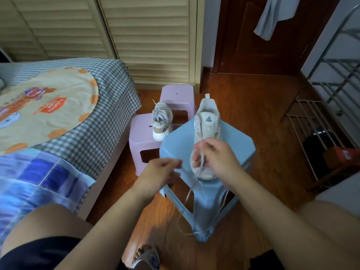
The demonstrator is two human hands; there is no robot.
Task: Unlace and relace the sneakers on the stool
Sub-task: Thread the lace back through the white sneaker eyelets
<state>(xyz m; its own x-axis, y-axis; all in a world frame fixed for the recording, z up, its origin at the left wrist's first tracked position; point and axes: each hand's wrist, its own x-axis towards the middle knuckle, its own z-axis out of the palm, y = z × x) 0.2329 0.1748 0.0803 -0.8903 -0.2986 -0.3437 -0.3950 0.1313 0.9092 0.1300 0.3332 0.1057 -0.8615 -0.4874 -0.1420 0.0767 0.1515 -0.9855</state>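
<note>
A cream sneaker (206, 121) lies on the blue stool (179, 145), toe toward me, its tongue and upper eyelets bare of lace. My right hand (216, 156) rests over the toe end and pinches the white lace (201, 162) at the lower eyelets. My left hand (161, 172), blurred, sits left of the shoe with fingers curled, pinching a stretch of the same lace. Loose lace ends (188, 193) hang down the front of the stool. A second sneaker (161, 121), still laced, stands on a pink stool (142, 137) behind and to the left.
Another pink stool (177, 94) stands farther back. A bed with a checked cover (109, 121) fills the left. A metal rack (331, 90) stands at the right, louvered doors (148, 36) behind. My knees and a sandalled foot (146, 258) frame the wooden floor.
</note>
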